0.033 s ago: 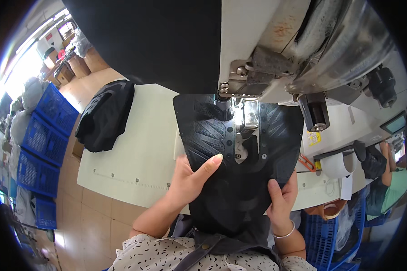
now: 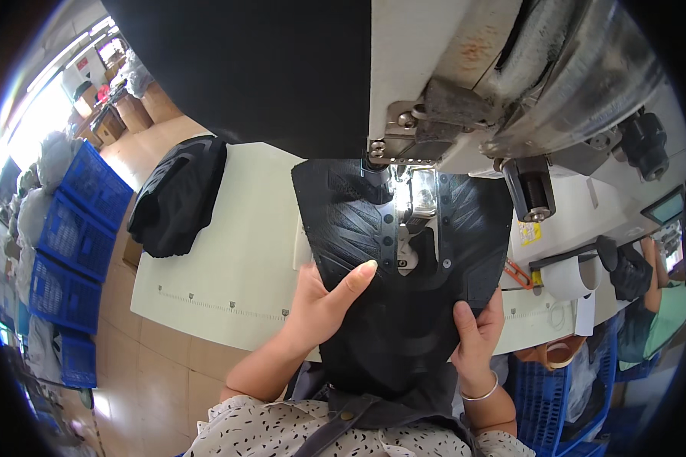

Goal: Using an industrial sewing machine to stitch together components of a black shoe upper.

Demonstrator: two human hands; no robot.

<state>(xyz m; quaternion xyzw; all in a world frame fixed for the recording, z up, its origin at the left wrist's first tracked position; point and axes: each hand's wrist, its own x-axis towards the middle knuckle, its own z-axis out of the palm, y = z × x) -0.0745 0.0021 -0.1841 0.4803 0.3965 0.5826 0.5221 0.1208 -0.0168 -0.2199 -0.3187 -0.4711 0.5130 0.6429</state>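
Note:
A flat black shoe upper (image 2: 404,335) with textured sides and rows of eyelet holes lies beneath the sewing machine's lit needle area (image 2: 418,198). Its far edge is hidden under the machine head (image 2: 434,91). My left hand (image 2: 318,305) grips the upper's left edge, thumb on top and the other fingers mostly out of sight below. On the opposite edge, my right hand (image 2: 478,331) pinches the material between its thumb and fingers. The near end of the upper hangs toward my apron (image 2: 366,419).
A stack of black uppers (image 2: 179,198) sits on the left of the pale table (image 2: 229,251). Blue crates (image 2: 65,289) line the floor at left; another blue crate (image 2: 537,404) stands at lower right. An orange-handled tool (image 2: 517,274) and a white roll (image 2: 572,280) lie right. Another person's arm (image 2: 652,278) shows far right.

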